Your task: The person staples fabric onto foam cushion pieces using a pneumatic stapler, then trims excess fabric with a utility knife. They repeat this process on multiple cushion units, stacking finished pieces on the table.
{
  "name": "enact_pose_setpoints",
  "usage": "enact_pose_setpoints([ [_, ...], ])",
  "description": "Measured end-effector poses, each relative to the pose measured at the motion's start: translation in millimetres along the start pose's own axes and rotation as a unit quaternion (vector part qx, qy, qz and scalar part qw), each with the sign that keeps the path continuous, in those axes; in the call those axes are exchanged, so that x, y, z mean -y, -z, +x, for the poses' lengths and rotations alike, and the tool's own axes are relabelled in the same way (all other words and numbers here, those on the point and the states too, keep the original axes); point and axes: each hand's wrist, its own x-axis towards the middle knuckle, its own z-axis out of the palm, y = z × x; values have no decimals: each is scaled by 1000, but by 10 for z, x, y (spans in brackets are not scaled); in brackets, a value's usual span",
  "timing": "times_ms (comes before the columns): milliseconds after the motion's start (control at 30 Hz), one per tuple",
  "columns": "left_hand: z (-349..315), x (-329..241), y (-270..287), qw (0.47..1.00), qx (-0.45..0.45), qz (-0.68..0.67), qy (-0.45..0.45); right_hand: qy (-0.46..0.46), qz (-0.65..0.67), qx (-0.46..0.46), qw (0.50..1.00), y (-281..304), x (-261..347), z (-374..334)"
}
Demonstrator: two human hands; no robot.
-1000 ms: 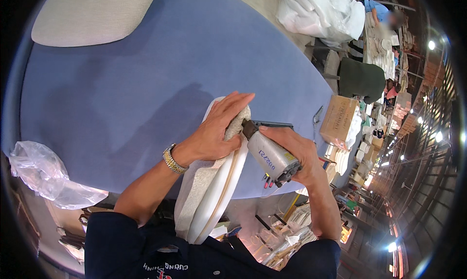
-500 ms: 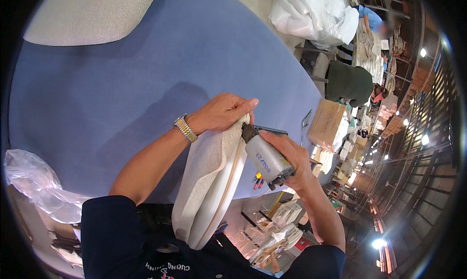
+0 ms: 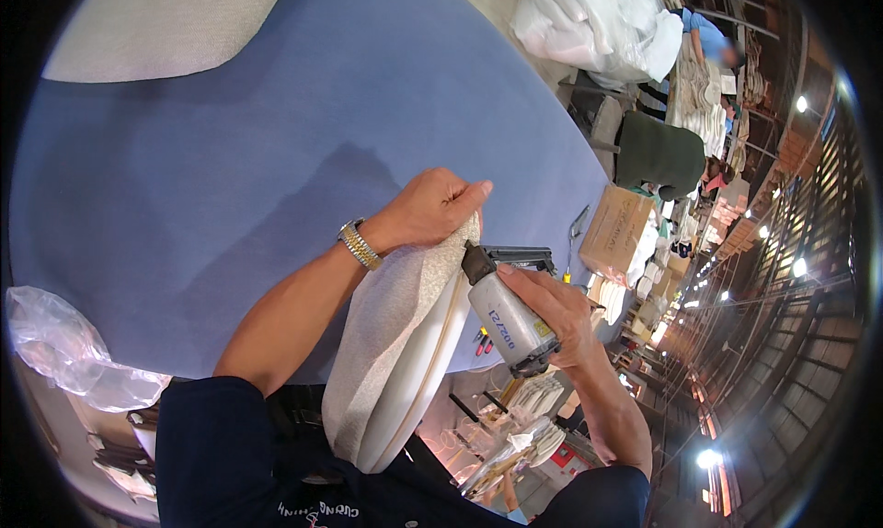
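My left hand [image 3: 437,206] is closed on the edge of a light beige fabric cover [image 3: 400,293], pulling it up at the top of a cushioned panel. The panel [image 3: 421,372] stands on edge against my body, its white side with a thin tan strip facing right. My right hand [image 3: 552,312] grips a silver and black staple gun [image 3: 506,316]. The black nose of the tool is at the fabric edge, just below my left fingers; whether it touches is hard to tell.
A blue-covered table [image 3: 248,160] spreads ahead, with another beige padded piece [image 3: 166,22] at its far left. Pliers [image 3: 578,229] and red-handled tools [image 3: 484,340] lie near a cardboard box [image 3: 614,232]. Plastic wrap [image 3: 78,349] hangs at the left edge. Other people work at the far right.
The staple gun has turned so its black magazine shows more, and its nose has shifted slightly down and right. My left hand still grips the fabric, moved very little.
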Motion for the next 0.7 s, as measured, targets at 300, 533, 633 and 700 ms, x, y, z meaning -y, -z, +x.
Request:
enact_pose_setpoints([
  [300,-46,-108,17,999,36,4,-15,-8,4,-72,997,18,10,-159],
  [533,-80,-148,68,997,72,17,8,-26,34,-35,998,54,48,-111],
  [633,-80,-160,83,997,77,19,18,-37,38,-15,998,50,35,-57],
  [700,-81,-173,87,997,75,22,18,-40,35,-13,999,45,46,-43],
])
